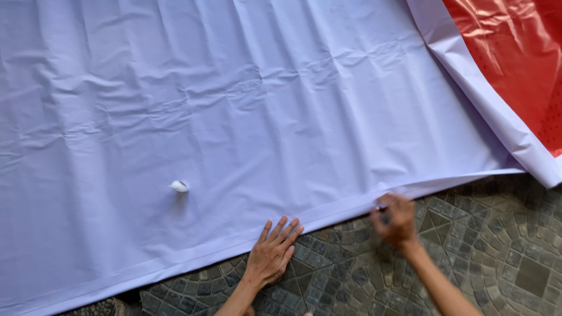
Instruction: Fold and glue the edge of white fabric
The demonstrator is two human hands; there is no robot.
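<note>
A large white banner sheet (246, 105) lies spread over a patterned tile floor (486, 246). Its near edge is folded into a narrow hem (328, 215). My left hand (272, 253) rests flat on the tiles, fingers spread, fingertips touching the hem. My right hand (396, 219) is blurred, its fingers closed around a small dark object at the hem; what the object is cannot be told. A small white cap-like object (179, 186) sits on the sheet, up and left of my left hand.
At the top right, the sheet's corner is turned over, showing a glossy red printed side (515, 58) with a white border. Dark grey mosaic tiles run along the bottom and right.
</note>
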